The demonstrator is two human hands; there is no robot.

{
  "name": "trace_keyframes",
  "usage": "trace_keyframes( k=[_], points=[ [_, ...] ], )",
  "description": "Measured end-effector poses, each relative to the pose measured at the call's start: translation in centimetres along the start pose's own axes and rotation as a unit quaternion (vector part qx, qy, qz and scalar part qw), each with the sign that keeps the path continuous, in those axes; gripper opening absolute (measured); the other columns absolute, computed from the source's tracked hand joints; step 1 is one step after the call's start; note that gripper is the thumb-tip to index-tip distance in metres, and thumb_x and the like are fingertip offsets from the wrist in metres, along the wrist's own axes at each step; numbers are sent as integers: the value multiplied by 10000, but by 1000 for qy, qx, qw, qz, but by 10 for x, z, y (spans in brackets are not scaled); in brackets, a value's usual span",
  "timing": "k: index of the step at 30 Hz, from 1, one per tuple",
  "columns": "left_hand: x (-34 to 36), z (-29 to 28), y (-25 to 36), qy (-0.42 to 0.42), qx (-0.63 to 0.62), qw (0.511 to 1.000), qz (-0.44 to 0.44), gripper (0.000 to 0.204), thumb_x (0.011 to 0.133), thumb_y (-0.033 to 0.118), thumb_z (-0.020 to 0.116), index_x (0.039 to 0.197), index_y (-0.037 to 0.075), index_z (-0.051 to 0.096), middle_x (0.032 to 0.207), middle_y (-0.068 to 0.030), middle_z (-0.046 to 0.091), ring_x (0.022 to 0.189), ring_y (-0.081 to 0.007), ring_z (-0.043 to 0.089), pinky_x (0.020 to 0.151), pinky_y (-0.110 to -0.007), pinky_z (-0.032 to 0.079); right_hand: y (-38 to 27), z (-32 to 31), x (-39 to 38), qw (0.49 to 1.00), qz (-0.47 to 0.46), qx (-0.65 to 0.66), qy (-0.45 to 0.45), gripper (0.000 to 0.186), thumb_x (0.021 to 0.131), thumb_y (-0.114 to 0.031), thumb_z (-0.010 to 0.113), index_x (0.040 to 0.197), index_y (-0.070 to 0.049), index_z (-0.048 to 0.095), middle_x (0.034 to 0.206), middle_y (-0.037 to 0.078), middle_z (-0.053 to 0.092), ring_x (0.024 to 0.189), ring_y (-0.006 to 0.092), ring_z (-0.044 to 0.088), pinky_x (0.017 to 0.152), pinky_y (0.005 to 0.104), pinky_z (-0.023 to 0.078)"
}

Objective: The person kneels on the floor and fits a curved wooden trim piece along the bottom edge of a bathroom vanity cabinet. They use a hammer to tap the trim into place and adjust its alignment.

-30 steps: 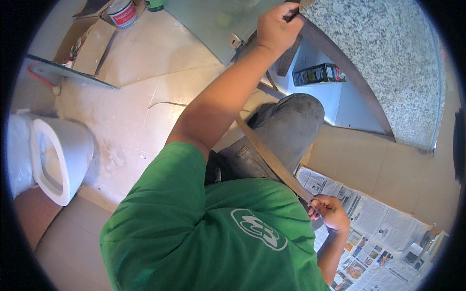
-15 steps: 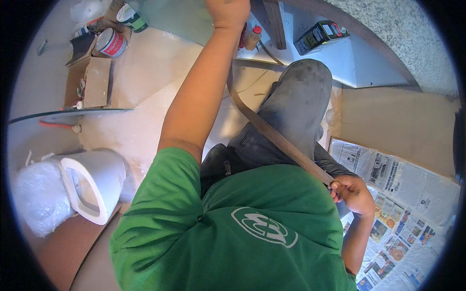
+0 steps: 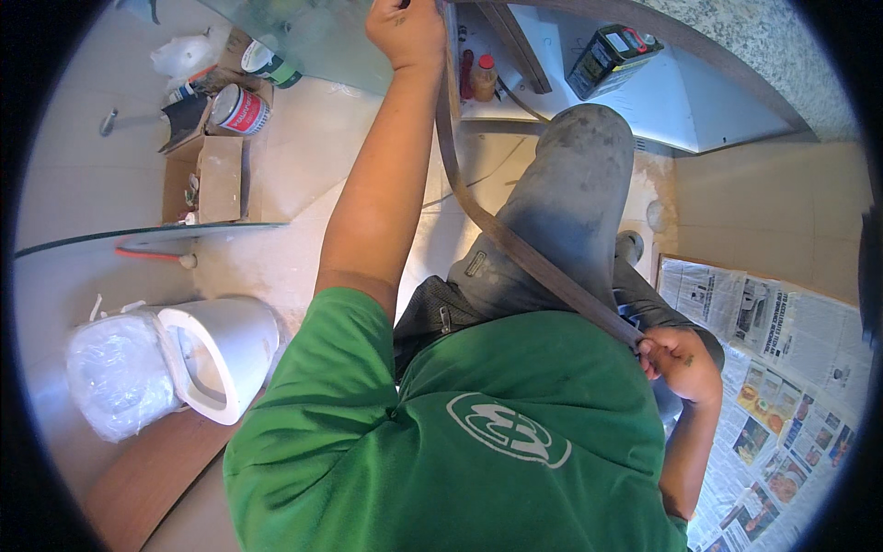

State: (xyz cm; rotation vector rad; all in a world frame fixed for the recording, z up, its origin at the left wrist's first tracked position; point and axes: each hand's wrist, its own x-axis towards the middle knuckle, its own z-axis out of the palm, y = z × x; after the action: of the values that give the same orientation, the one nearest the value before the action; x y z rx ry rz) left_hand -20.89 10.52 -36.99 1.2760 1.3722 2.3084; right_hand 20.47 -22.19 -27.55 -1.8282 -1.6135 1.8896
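Note:
A long thin brown strip (image 3: 515, 248) runs in a slack curve from the top of the picture down to the lower right, across my grey-trousered knee (image 3: 570, 202). My left hand (image 3: 405, 32) is stretched up and forward and closed around the strip's upper end, next to a white shelf (image 3: 681, 101). My right hand (image 3: 676, 361) pinches the strip's lower end beside my hip, just above my green shirt.
A white toilet (image 3: 216, 354) with a plastic-wrapped tank stands at the left, below a glass panel's edge (image 3: 138, 235). Cans sit by a cardboard box (image 3: 216, 175). A dark tin (image 3: 612, 57) and a red-capped bottle (image 3: 483, 78) rest on the shelf. Newspapers (image 3: 782, 368) cover the floor at right.
My head has tilted, so the toilet and box slid toward the middle of the view. My left hand went further up with the strip. My right hand kept its grip on the lower end.

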Motion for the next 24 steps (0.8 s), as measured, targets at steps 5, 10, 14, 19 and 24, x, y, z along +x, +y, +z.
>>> trace_keyframes(
  k=[5,10,14,19,24],
  points=[
    [1,2,-1,0,-16,1000,-18,192,917,46,628,1041,-59,731,912,-49,727,823,-115,650,754,-266,519,7,0,4,1000,-4,-4,7,160,1012,-106,602,901,-16,674,697,21,634,620,100,618,584,256,500],
    [-3,6,10,8,27,999,-29,182,909,49,630,1012,-66,726,902,-45,726,818,-121,652,767,-274,521,0,1,8,1000,-12,-15,-5,161,1013,-103,594,900,-14,668,703,17,627,621,101,612,584,257,499],
    [1,6,6,18,45,998,34,184,895,56,629,992,-64,729,884,-60,730,813,-129,653,766,-289,524,-11,2,11,1000,-13,-9,-15,158,1013,-101,592,905,-14,668,713,6,625,630,94,604,587,254,495],
    [3,4,2,-13,95,995,3,210,868,65,626,1001,-58,732,925,-122,759,856,-198,705,795,-331,546,-10,5,14,1000,-6,21,-17,179,1018,-134,611,890,-24,669,712,-19,617,638,82,585,595,247,483],
    [5,6,-11,32,82,996,30,223,852,70,630,1010,-50,733,946,-152,766,883,-236,728,821,-349,556,-17,7,12,1000,6,4,-10,191,1019,-163,628,892,-28,675,710,-24,615,636,80,571,595,250,476]
  ],
)
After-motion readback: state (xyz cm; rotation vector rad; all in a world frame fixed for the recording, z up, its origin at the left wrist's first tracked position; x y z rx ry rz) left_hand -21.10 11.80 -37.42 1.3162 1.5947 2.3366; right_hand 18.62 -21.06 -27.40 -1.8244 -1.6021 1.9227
